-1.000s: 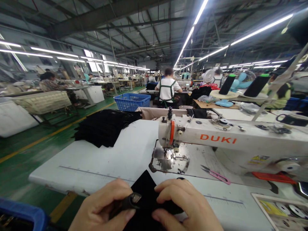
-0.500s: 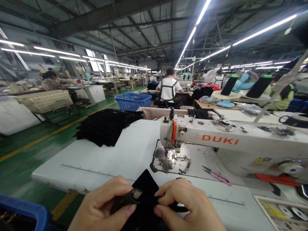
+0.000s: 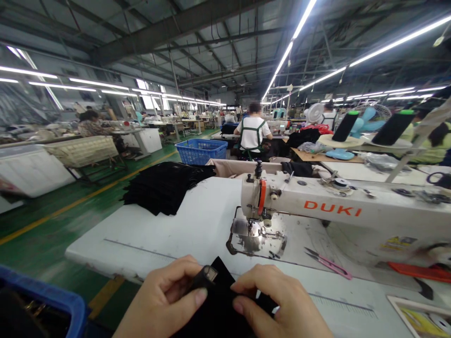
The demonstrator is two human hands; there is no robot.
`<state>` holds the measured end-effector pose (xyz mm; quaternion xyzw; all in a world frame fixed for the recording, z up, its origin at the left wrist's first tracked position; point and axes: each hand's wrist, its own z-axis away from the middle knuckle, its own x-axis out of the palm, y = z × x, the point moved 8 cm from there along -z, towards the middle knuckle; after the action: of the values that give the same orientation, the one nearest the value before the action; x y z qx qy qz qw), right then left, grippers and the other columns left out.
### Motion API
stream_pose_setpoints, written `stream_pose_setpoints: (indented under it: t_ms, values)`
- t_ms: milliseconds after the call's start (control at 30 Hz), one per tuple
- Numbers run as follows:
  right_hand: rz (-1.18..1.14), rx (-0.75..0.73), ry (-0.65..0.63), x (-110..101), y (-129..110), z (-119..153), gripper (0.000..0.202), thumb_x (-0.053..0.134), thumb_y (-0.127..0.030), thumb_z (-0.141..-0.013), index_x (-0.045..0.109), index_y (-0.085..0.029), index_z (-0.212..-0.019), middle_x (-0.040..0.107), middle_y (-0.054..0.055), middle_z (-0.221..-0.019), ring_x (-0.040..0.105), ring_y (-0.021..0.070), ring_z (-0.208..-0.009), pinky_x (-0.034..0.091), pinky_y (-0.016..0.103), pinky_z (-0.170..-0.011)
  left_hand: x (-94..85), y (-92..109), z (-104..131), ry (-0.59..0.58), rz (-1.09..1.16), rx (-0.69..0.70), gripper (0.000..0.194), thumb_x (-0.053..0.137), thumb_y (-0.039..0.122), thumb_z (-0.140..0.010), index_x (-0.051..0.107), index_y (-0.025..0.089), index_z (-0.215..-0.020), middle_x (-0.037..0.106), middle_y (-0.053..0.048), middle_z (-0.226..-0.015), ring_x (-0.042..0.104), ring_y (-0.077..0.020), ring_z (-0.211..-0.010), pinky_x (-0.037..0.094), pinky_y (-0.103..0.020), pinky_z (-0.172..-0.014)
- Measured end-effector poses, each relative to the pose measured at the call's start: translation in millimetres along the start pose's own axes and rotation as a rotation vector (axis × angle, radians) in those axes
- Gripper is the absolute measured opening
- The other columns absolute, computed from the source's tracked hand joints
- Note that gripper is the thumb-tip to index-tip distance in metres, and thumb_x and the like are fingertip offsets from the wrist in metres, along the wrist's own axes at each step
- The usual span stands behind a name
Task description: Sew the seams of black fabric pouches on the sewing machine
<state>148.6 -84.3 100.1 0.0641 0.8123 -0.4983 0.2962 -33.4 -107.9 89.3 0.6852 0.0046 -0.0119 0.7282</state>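
A black fabric piece [image 3: 220, 300] is held up in front of the table's near edge, one pointed corner upward. My left hand [image 3: 165, 300] is closed on it, thumb and fingers pinching a folded or rolled part that ends in a small greyish patch. At the other side my right hand [image 3: 278, 300] pinches the same fabric between thumb and fingertips. Beyond the hands stands a white sewing machine [image 3: 299, 202] with orange lettering, its needle area over a metal plate [image 3: 252, 241]. The fabric is apart from the machine. Its lower part is cut off by the frame.
A stack of black fabric pieces [image 3: 162, 188] lies at the table's far left. Pink-handled thread snips [image 3: 329, 264] rest right of the needle plate. A blue crate [image 3: 70, 300] is at lower left, and a blue basket [image 3: 200, 151] stands farther back. A co-worker [image 3: 252, 131] sits ahead.
The view has turned slightly left, so the machine and table appear farther right. Both hands keep hold of the black fabric, with only small shifts of the fingers.
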Motion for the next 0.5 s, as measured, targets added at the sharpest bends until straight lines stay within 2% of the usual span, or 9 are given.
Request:
stream_pose_setpoints:
  t_ms: [100, 167, 267, 367, 433, 500]
  values:
    - [-0.021, 0.021, -0.029, 3.6, 2.4, -2.9, 0.021, 0.063, -0.006, -0.074, 0.065, -0.026, -0.081, 0.068, -0.006, -0.075, 0.065, 0.0146, -0.072, 0.049, 0.023, -0.064, -3.6, -2.2, -4.9, -0.023, -0.017, -0.009, 0.015, 0.073, 0.033, -0.077, 0.075, 0.020, -0.084, 0.063, 0.000, -0.080, 0.060, -0.0189, -0.077, 0.048, -0.024, -0.070]
    - [-0.100, -0.045, -0.072, 9.3, -5.2, -4.8, 0.023, 0.061, -0.004, -0.075, 0.066, -0.025, -0.083, 0.067, -0.006, -0.077, 0.065, 0.0123, -0.072, 0.050, 0.021, -0.065, -5.7, 6.9, -12.0, -0.082, -0.104, 0.001, 0.014, 0.071, 0.033, -0.079, 0.074, 0.019, -0.083, 0.065, -0.001, -0.079, 0.061, -0.0184, -0.077, 0.047, -0.023, -0.069]
    - [-0.289, -0.234, -0.128, 20.5, -24.3, -3.7, 0.028, 0.061, -0.005, -0.083, 0.073, -0.028, -0.095, 0.069, -0.004, -0.088, 0.066, 0.0096, -0.077, 0.051, 0.017, -0.071, -4.3, 27.9, -26.9, -0.277, -0.288, -0.016, 0.015, 0.070, 0.033, -0.080, 0.074, 0.019, -0.083, 0.068, -0.001, -0.082, 0.062, -0.0188, -0.079, 0.046, -0.023, -0.071]
    - [-0.410, -0.328, -0.118, 30.5, -27.5, -1.5, 0.035, 0.055, -0.005, -0.086, 0.075, -0.027, -0.105, 0.072, -0.002, -0.092, 0.068, 0.0090, -0.081, 0.052, 0.015, -0.078, -3.4, 37.7, -45.9, -0.461, -0.479, -0.083, 0.017, 0.069, 0.034, -0.078, 0.074, 0.019, -0.084, 0.068, -0.001, -0.081, 0.061, -0.0180, -0.075, 0.043, -0.022, -0.066]
    - [-0.354, -0.357, -0.169, 43.2, -21.5, -0.7, 0.041, 0.051, -0.002, -0.085, 0.072, -0.023, -0.113, 0.073, 0.000, -0.101, 0.069, 0.0095, -0.089, 0.052, 0.015, -0.082, -2.4, 32.2, -62.1, -0.534, -0.627, -0.099, 0.016, 0.067, 0.031, -0.077, 0.074, 0.018, -0.083, 0.067, 0.001, -0.076, 0.058, -0.0157, -0.069, 0.039, -0.021, -0.060]
    - [-0.112, -0.390, -0.233, 59.0, -10.4, -1.8, 0.040, 0.055, -0.002, -0.085, 0.068, -0.021, -0.119, 0.072, 0.001, -0.106, 0.069, 0.0105, -0.088, 0.053, 0.015, -0.079, 0.9, 17.1, -82.3, -0.573, -0.753, -0.086, 0.014, 0.065, 0.028, -0.076, 0.074, 0.017, -0.080, 0.064, 0.003, -0.068, 0.055, -0.0137, -0.062, 0.035, -0.021, -0.056]
